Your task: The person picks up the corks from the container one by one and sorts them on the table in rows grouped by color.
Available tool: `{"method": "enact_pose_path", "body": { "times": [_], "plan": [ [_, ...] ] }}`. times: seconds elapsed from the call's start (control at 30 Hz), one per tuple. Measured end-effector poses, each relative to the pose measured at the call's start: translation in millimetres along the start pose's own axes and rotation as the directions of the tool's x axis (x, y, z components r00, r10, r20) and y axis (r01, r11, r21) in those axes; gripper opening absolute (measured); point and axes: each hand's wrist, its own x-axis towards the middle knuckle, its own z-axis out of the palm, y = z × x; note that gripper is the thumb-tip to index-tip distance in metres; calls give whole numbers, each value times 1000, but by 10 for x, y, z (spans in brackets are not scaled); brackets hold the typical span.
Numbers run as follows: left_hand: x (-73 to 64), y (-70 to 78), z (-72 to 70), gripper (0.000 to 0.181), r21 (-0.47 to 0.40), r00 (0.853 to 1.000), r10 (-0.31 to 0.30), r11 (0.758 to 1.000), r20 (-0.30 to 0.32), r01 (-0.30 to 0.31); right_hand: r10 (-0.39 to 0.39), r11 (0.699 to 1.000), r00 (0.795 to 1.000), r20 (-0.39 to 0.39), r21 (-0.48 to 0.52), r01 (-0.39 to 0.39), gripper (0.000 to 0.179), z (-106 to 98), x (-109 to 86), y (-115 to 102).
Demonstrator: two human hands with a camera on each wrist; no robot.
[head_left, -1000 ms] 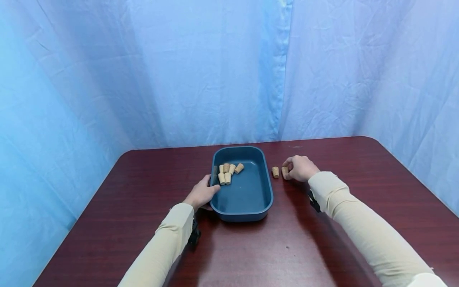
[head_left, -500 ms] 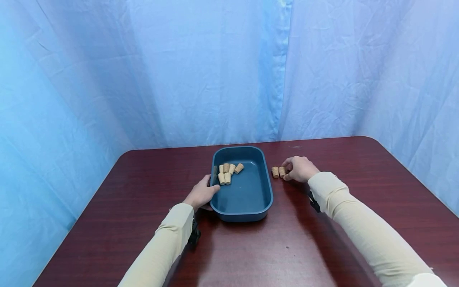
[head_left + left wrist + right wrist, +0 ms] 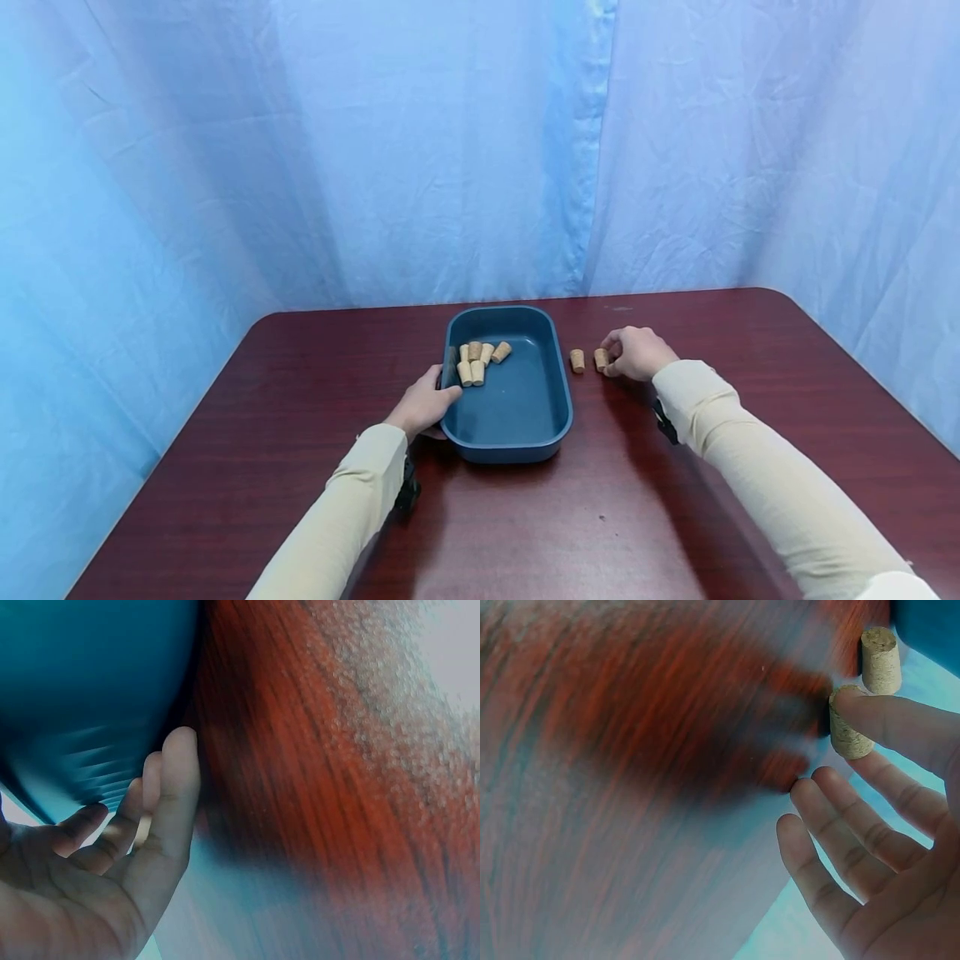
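A deep blue tray (image 3: 510,454) stands on the table, with several tapered cork stoppers (image 3: 477,372) gathered at its left side. My left hand (image 3: 422,404) grips the tray's left wall, thumb over the rim. In the left wrist view its fingers (image 3: 176,780) lie along the tray's ribbed outer wall. To the tray's right, my right hand (image 3: 637,353) pinches one cork stopper (image 3: 601,359) between thumb and index finger. The right wrist view shows the thumb on this stopper (image 3: 849,739) and the other fingers spread. Another stopper (image 3: 882,664) stands upright between it and the tray.
The dark red wooden table (image 3: 525,533) reaches out around the tray on all sides. Light blue curtains (image 3: 420,167) hang behind its far edge and at both sides. Each wrist carries a black camera mount (image 3: 407,487).
The right hand moved its cork stopper left against the standing one, then back right, so a gap now parts the two. The left hand and the tray have stayed in place.
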Motion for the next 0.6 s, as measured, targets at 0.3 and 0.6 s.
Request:
{"method": "enact_pose_path", "body": {
  "times": [0.3,0.6],
  "plan": [
    [-3,6,-4,56,2,1000,8,1000,6,-8,-9,1000,1000,1,-6,9,37,4,-15,-15],
    [21,-15,4,57,0,1000,3,1000,2,-3,-20,1000,1000,12,-12,20,38,-15,-13,-10]
  ]
}}
